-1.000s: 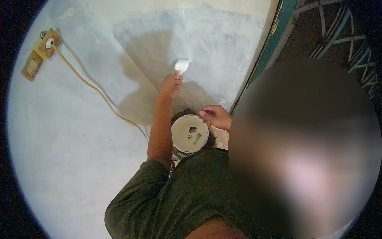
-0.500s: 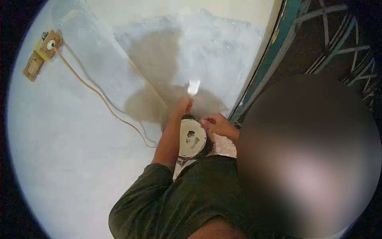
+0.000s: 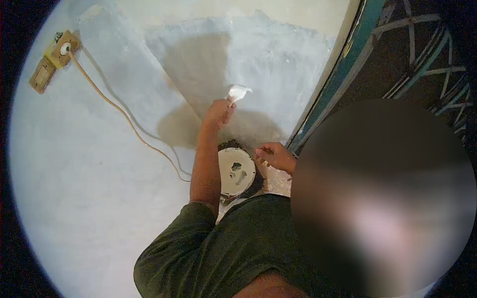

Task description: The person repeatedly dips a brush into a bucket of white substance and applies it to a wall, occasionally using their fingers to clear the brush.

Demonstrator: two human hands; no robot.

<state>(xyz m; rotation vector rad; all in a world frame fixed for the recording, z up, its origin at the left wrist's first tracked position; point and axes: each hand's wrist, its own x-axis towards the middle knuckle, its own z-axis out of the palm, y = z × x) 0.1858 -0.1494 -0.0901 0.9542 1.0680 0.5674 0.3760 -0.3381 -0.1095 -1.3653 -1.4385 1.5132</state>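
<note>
My left hand [image 3: 218,113] is closed around the handle of what looks like a paintbrush [image 3: 239,92]. Its white head is against or very near the blue-grey patchy wall [image 3: 278,64]; contact cannot be told for sure. Below my left forearm stands a round bucket [image 3: 254,174] of cream-coloured paint, with dark and grey patches on its surface. The forearm hides the bucket's left side. Close by the bucket's right rim is my right hand [image 3: 274,156], its fingers loosely bent and somewhat apart, with nothing visible in them.
At upper left a socket board [image 3: 67,47] is mounted on the wall, with a yellowish cable [image 3: 119,111] running down toward the bucket. A green door frame [image 3: 343,64] borders the wall on the right, beside dark metal grillwork [image 3: 422,44]. A blurred disc covers the lower right.
My left hand has risen from above the bucket, up and to the left, carrying the brush, whose head now slants right. My right hand has drawn slightly away from the bucket rim.
</note>
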